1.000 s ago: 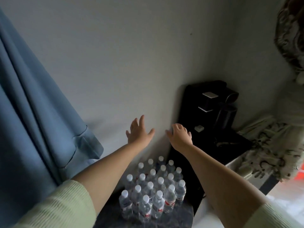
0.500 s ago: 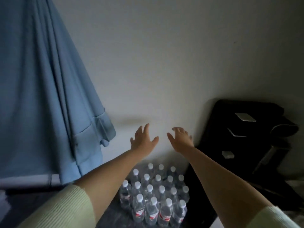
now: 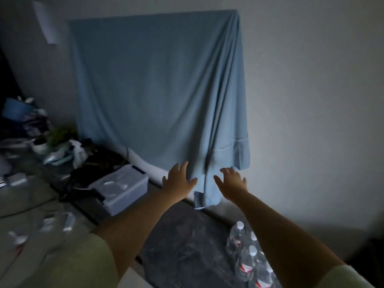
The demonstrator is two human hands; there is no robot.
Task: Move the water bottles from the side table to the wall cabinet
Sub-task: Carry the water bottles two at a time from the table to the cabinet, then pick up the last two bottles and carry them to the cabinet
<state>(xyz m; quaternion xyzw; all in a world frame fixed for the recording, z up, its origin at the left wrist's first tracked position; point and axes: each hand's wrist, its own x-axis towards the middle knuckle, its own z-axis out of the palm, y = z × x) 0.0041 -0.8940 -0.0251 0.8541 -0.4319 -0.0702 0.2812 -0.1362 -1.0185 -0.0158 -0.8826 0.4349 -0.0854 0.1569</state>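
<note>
Both hands, left (image 3: pixel 179 179) and right (image 3: pixel 231 183), are held wide and empty before a blue cloth (image 3: pixel 158 90) possibly covering the cabinet, bottles (image 3: pixel 247 256) untouched at five o'clock; lifting the cloth seems required next.

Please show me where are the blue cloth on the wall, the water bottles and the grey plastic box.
blue cloth (image 3: pixel 158 90): head view, on its flat middle.
water bottles (image 3: pixel 247 265): head view, on the body of a near bottle.
grey plastic box (image 3: pixel 122 188): head view, on its lid.
</note>
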